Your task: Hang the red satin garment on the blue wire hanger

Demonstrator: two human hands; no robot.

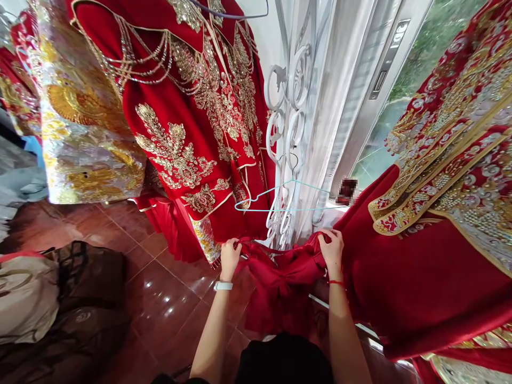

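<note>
My left hand [230, 257] is closed on the upper left edge of a plain red garment [280, 282] held in front of me. My right hand [333, 248] grips the same garment's upper right edge, fingers curled over the cloth. The red fabric sags between the two hands and hangs down toward my body. Just above it a light blue wire hanger [280, 194] hangs empty on a white scrolled metal rack [285, 106]. A white band sits on my left wrist and a red string on my right wrist.
A red robe with gold embroidery [192, 117] hangs at the left of the rack, beside a silver-and-gold one [80, 117]. Another embroidered red robe [448, 202] fills the right. Brown and beige bags [60, 304] lie on the red tiled floor [160, 288]. A window is behind.
</note>
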